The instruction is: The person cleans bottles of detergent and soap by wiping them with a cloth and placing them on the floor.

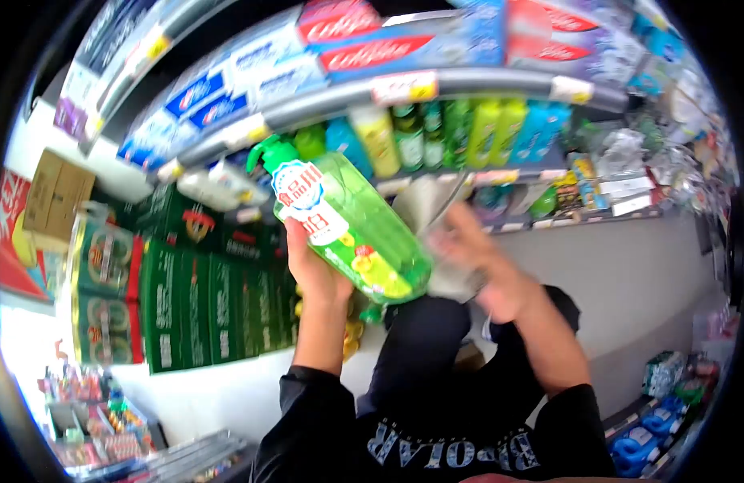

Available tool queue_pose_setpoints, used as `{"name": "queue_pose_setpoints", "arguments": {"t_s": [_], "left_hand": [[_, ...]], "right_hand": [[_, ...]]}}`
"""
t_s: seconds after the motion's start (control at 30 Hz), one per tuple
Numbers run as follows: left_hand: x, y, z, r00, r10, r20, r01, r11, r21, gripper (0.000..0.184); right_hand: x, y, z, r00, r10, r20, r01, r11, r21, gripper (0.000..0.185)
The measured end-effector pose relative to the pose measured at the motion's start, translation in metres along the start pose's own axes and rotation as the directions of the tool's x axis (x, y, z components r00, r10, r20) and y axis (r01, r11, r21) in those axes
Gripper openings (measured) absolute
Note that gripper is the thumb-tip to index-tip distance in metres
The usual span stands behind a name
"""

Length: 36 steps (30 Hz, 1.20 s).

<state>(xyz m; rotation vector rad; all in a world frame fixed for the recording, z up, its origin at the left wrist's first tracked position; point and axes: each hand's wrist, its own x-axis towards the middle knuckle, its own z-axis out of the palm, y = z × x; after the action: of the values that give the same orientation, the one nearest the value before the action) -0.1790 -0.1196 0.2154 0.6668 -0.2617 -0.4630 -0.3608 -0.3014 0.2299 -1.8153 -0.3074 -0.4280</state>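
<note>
A large clear-green pump bottle with a green pump head is tilted in front of the shelves, its top toward the upper left. My left hand holds it from behind and below, fingers wrapped round its side. Beside the bottle's lower right end, my right hand is smeared by motion on a greyish-white cloth, which looks gripped between its fingers. The cloth is blurred and lies close to the bottle; whether they touch is hard to tell.
Toothpaste boxes fill the upper shelf. Green, yellow and blue bottles line the shelf below. Stacked green cartons stand at left, near a brown cardboard box. Blue bottles sit at lower right.
</note>
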Motion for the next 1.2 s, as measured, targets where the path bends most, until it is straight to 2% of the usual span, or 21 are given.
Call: {"name": "queue_pose_setpoints", "arguments": {"t_s": [0.03, 0.1, 0.2, 0.27, 0.3, 0.4, 0.43, 0.53, 0.57, 0.67, 0.7, 0.8, 0.83, 0.93, 0.97, 1.0, 1.07, 1.1, 1.13, 1.2], "left_hand": [[0.003, -0.009, 0.019, 0.99, -0.041, 0.138, 0.047, 0.998, -0.043, 0.065], [0.004, -0.027, 0.058, 0.977, -0.052, 0.209, 0.041, 0.998, 0.057, 0.069], [0.01, -0.054, 0.092, 0.935, -0.086, 0.343, 0.027, 0.985, 0.171, 0.079], [0.015, -0.081, 0.095, 0.87, -0.187, 0.456, 0.112, 0.976, 0.188, 0.083], [0.015, -0.095, 0.098, 0.835, -0.218, 0.505, 0.149, 0.974, 0.173, 0.089], [0.008, -0.111, 0.116, 0.736, -0.263, 0.624, 0.12, 0.957, 0.263, 0.101], [0.005, -0.113, 0.123, 0.726, -0.257, 0.638, 0.086, 0.954, 0.286, 0.104], [0.006, -0.123, 0.137, 0.67, -0.232, 0.705, -0.011, 0.946, 0.323, 0.113], [0.004, -0.123, 0.145, 0.662, -0.21, 0.72, -0.063, 0.941, 0.332, 0.113], [0.003, -0.123, 0.163, 0.663, -0.194, 0.723, -0.206, 0.881, 0.426, 0.111], [0.003, -0.122, 0.167, 0.67, -0.196, 0.716, -0.251, 0.848, 0.466, 0.109], [-0.003, -0.115, 0.178, 0.726, -0.251, 0.64, -0.232, 0.787, 0.571, 0.1], [-0.004, -0.117, 0.177, 0.744, -0.226, 0.629, -0.229, 0.797, 0.558, 0.091], [0.004, -0.134, 0.149, 0.696, -0.19, 0.692, -0.445, 0.642, 0.624, 0.088], [-0.002, -0.139, 0.148, 0.711, -0.247, 0.658, -0.258, 0.779, 0.572, 0.083], [-0.005, -0.134, 0.147, 0.71, -0.378, 0.594, -0.162, 0.733, 0.661, 0.076], [-0.006, -0.13, 0.147, 0.697, -0.401, 0.594, -0.318, 0.57, 0.758, 0.068], [-0.007, -0.13, 0.149, 0.695, -0.398, 0.599, -0.312, 0.584, 0.75, 0.067], [-0.009, -0.131, 0.152, 0.695, -0.392, 0.602, -0.304, 0.598, 0.741, 0.066], [-0.008, -0.134, 0.153, 0.702, -0.41, 0.582, -0.27, 0.603, 0.751, 0.064]], "right_hand": [[0.011, -0.012, 0.0, 0.991, -0.113, 0.073, 0.13, 0.949, -0.286, 0.063], [0.004, -0.022, -0.009, 0.986, -0.147, 0.084, 0.169, 0.887, -0.43, 0.063], [-0.01, -0.015, -0.027, 0.963, -0.254, -0.093, 0.186, 0.871, -0.455, 0.066], [-0.018, -0.011, -0.037, 0.898, -0.361, -0.252, 0.22, 0.863, -0.454, 0.071], [-0.021, -0.02, -0.041, 0.881, -0.379, -0.283, 0.156, 0.797, -0.583, 0.087], [-0.039, -0.019, -0.052, 0.857, -0.262, -0.445, 0.065, 0.91, -0.41, 0.107], [-0.04, -0.021, -0.057, 0.834, -0.276, -0.478, 0.098, 0.926, -0.363, 0.123], [-0.046, -0.033, -0.063, 0.78, -0.206, -0.591, 0.062, 0.965, -0.253, 0.128], [-0.044, -0.033, -0.064, 0.711, -0.224, -0.667, 0.14, 0.974, -0.178, 0.123], [-0.046, -0.035, -0.078, 0.688, -0.182, -0.702, 0.144, 0.983, -0.113, 0.116], [-0.044, -0.038, -0.078, 0.638, -0.099, -0.764, 0.194, 0.98, 0.036, 0.107], [-0.04, -0.029, -0.083, 0.582, -0.013, -0.813, 0.306, 0.93, 0.205, 0.101], [-0.038, -0.03, -0.084, 0.564, -0.018, -0.826, 0.32, 0.926, 0.198, 0.098], [-0.04, -0.029, -0.091, 0.541, 0.042, -0.84, 0.312, 0.918, 0.246, 0.097], [-0.042, -0.029, -0.094, 0.519, 0.032, -0.854, 0.285, 0.935, 0.209, 0.093], [-0.044, -0.025, -0.098, 0.492, 0.039, -0.87, 0.297, 0.932, 0.21, 0.092], [-0.048, -0.016, -0.102, 0.435, 0.064, -0.898, 0.314, 0.924, 0.218, 0.09], [-0.048, -0.017, -0.099, 0.368, 0.126, -0.921, 0.307, 0.919, 0.248, 0.08], [-0.049, -0.02, -0.099, 0.354, 0.153, -0.923, 0.298, 0.917, 0.267, 0.07], [-0.051, -0.019, -0.1, 0.369, 0.166, -0.914, 0.32, 0.901, 0.292, 0.064]]}}
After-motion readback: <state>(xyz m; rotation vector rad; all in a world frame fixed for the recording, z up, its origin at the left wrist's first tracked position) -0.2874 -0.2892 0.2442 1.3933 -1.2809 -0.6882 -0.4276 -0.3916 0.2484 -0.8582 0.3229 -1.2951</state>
